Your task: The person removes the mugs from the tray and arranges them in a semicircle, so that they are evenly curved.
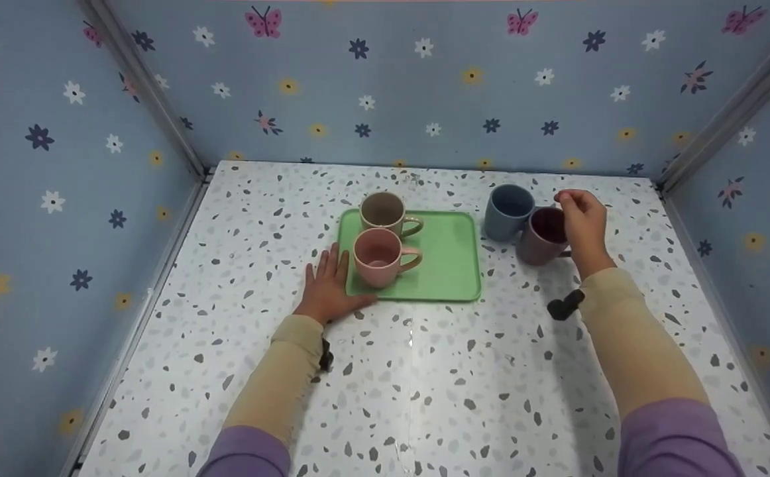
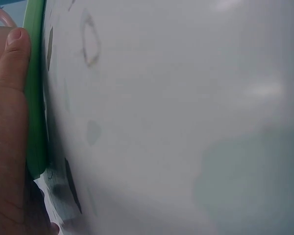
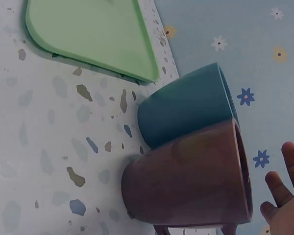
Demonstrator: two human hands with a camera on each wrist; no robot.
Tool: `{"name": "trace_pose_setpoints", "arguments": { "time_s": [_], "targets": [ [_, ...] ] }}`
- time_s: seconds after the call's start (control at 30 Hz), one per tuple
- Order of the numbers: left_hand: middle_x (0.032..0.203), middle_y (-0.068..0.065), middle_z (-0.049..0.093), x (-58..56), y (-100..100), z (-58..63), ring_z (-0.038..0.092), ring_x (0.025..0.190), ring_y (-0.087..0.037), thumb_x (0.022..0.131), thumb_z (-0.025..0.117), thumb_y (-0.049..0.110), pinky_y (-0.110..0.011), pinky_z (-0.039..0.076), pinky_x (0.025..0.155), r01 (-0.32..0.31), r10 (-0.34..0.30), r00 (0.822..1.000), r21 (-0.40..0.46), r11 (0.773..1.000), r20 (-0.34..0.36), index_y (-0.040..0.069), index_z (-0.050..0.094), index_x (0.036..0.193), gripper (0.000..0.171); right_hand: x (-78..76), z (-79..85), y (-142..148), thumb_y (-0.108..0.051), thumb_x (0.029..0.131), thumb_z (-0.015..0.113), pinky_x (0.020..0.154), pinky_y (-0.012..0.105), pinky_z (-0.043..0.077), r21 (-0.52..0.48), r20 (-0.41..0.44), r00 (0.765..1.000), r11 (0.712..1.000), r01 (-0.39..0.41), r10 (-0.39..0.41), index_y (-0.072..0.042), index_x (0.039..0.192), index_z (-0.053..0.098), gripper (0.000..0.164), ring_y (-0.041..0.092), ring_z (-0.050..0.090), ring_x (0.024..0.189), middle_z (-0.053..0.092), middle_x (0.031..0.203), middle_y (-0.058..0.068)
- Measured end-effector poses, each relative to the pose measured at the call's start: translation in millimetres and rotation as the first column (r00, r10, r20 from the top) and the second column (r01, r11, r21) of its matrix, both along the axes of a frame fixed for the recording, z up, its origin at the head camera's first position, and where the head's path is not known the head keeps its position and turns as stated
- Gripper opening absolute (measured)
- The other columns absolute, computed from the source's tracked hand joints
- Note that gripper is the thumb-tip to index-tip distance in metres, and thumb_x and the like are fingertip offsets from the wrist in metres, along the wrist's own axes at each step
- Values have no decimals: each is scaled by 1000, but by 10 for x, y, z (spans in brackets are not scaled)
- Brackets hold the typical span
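A light green tray (image 1: pixel 451 258) lies on the table, carrying a beige mug (image 1: pixel 383 211) behind a pink mug (image 1: pixel 377 268), both upright with handles to the right. My left hand (image 1: pixel 329 291) rests at its near-left corner, fingers straight, thumb along the near edge. In the left wrist view, that thumb (image 2: pixel 12 58) lies against the tray rim (image 2: pixel 35 98). Right of the tray stand a blue mug (image 1: pixel 505 218) and a mauve mug (image 1: pixel 539 244), close together. Just above the mauve mug's rim is my right hand (image 1: pixel 585 222), holding nothing, fingers loosely bent and apart from the mug (image 3: pixel 186 181).
The white table (image 1: pixel 425 377) has a speckled stone pattern. Blue floral panels (image 1: pixel 398 79) stand at the back and both sides, joined by grey corner posts (image 1: pixel 153 86). The blue and mauve mugs stand near the back right.
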State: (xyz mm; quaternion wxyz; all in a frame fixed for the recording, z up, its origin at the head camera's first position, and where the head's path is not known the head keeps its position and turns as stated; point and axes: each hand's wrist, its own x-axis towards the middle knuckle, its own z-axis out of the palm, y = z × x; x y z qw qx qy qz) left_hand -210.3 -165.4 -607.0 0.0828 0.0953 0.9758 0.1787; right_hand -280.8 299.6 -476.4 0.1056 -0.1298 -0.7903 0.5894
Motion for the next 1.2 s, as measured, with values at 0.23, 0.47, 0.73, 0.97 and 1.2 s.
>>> {"name": "trace_pose_setpoints", "arguments": {
  "time_s": [0.23,0.47,0.73,0.97,1.2],
  "targets": [
    [169,-13,-11,-10,-12,7,-7,155,-35,78,47,90,-61,-3,121,2,-2,1000,-12,1000,0,7,5,163,126,-54,44,-240,-24,105,57,106,30,40,-48,-81,996,998,-40,36,-6,115,67,23,18,57,118,68,113,4],
    [169,-13,-12,6,-1,41,-7,155,-35,79,47,89,-60,-4,121,1,-1,1000,-15,1000,19,7,4,163,125,-46,-6,-497,-17,105,57,107,30,42,-131,-111,990,986,-106,92,-1,116,65,21,16,58,116,67,110,3],
    [169,-14,-11,42,4,52,-7,155,-36,81,50,87,-61,-4,121,-2,2,1000,-8,1000,17,8,4,163,123,42,-115,-815,-10,103,58,100,28,46,-163,-179,966,962,-217,188,11,119,62,26,15,61,107,68,110,10],
    [169,-15,-9,58,24,58,-5,155,-38,82,50,85,-62,-3,121,5,-5,1000,-3,1000,-7,6,6,162,121,86,-243,-1061,-5,102,59,98,27,47,-245,-227,951,932,-266,212,13,118,62,24,16,63,105,69,110,13],
    [169,-15,-8,35,12,22,-5,155,-39,82,51,85,-63,-2,121,8,-8,1000,-1,1000,-22,5,7,163,122,140,-378,-1301,-7,103,58,95,28,47,-262,-251,930,906,-334,270,12,117,62,25,14,63,103,70,109,11]
  ]
}}
